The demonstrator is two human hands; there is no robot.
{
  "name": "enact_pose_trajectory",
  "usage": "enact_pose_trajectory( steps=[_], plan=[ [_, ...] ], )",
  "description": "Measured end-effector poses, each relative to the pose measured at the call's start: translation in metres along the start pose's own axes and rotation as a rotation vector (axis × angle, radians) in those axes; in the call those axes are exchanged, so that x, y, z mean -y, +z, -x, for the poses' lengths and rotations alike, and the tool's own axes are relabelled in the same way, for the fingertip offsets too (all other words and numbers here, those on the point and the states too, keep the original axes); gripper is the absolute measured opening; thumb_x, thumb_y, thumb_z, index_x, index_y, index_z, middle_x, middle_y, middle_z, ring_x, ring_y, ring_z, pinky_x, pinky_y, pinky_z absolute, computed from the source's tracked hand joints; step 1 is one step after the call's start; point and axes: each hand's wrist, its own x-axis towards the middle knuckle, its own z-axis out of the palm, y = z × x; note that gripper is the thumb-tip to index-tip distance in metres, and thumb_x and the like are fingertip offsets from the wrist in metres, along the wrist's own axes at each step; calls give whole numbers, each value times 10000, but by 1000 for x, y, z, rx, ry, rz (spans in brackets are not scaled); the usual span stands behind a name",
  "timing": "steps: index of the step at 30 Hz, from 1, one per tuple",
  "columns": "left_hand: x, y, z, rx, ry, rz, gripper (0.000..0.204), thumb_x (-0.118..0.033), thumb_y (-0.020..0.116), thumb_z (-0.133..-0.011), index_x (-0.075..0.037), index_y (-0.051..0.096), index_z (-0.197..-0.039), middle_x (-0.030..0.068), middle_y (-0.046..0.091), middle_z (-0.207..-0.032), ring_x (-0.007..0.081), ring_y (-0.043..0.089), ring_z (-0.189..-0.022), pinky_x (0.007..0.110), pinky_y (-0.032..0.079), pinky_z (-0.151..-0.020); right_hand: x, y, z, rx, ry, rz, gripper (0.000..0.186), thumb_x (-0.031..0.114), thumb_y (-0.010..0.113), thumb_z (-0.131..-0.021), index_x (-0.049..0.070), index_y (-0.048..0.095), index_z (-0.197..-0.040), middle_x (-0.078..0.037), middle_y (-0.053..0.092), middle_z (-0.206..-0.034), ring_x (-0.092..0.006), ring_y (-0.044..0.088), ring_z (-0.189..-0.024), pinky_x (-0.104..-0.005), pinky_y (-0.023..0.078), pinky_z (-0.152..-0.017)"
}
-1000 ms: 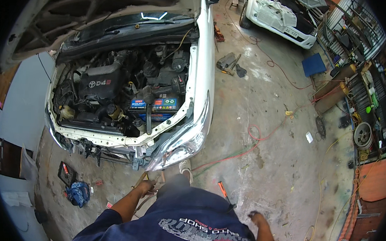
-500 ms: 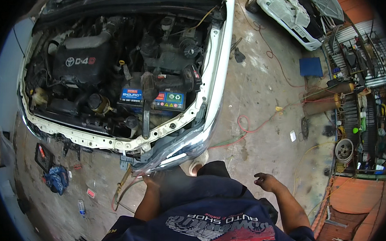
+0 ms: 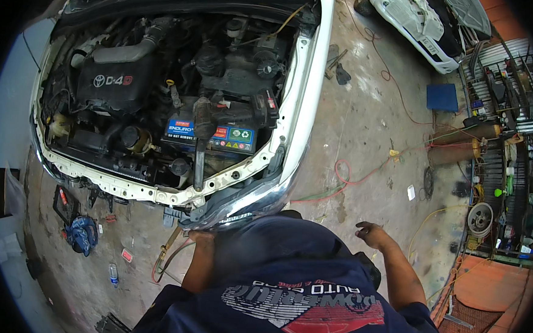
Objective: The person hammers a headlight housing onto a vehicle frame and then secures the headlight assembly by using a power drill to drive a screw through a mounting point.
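Observation:
My left hand (image 3: 203, 241) reaches beneath the lower edge of the white vehicle's headlight (image 3: 240, 195); its fingers are mostly hidden there. Just left of it stands a brass torch-like tool (image 3: 168, 246) with hoses. My right hand (image 3: 372, 236) hangs over the concrete floor, fingers loosely apart and holding nothing. My dark navy shirt (image 3: 261, 255) fills the bottom centre. Above, in the open engine bay, a dark power tool (image 3: 233, 115) lies over the blue-labelled battery (image 3: 183, 134), and a long metal piece (image 3: 199, 165) crosses the front rail.
A second white car (image 3: 421, 38) stands behind. Cluttered racks (image 3: 504, 169) and an orange panel (image 3: 485, 274) line the right side. Red and yellow hoses (image 3: 357, 179) cross the floor (image 3: 366, 136). A tool tray (image 3: 66, 203), blue bundle (image 3: 82, 234) and bottle (image 3: 113, 273) lie at the left.
My view has tipped downward, bringing the engine bay nearer. My left hand has moved up toward the headlight's underside. My right hand has risen and moved rightward from beside my body.

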Motion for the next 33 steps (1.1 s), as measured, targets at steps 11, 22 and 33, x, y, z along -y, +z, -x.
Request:
enact_pose_trajectory(
  steps=[11, 22, 33],
  plan=[
    [-5, -9, 4, 74, -111, -132, 716, -557, 210, -1089, -104, 446, -1590, 188, 426, -1648, 458, 416, -1493, 678, 360, -1209, -49, 3, -31, 16, -8, 54, 491, 319, 724, -988, 92, 652, -1417, -189, 778, -1160, -294, 737, -1091, -402, 556, -971],
    [-100, -50, 17, -224, 111, -1558, 506, -355, 656, -999, -107, 571, -1431, 108, 682, -1190, 268, 693, -1060, 469, 601, -791, -40, 43, -63, 139, -91, 22, 513, 360, 699, -985, 77, 655, -1410, -223, 743, -1254, -362, 697, -1205, -421, 534, -1044],
    [-99, -5, 62, -61, 656, -2110, 693, -421, 802, -842, 9, 650, -1364, 312, 687, -1311, 409, 670, -1247, 463, 508, -1088, -103, 28, -108, 116, 32, -243, 459, 219, 764, -945, 41, 682, -1360, -192, 771, -1049, -238, 724, -845, -368, 568, -772]
  ],
)
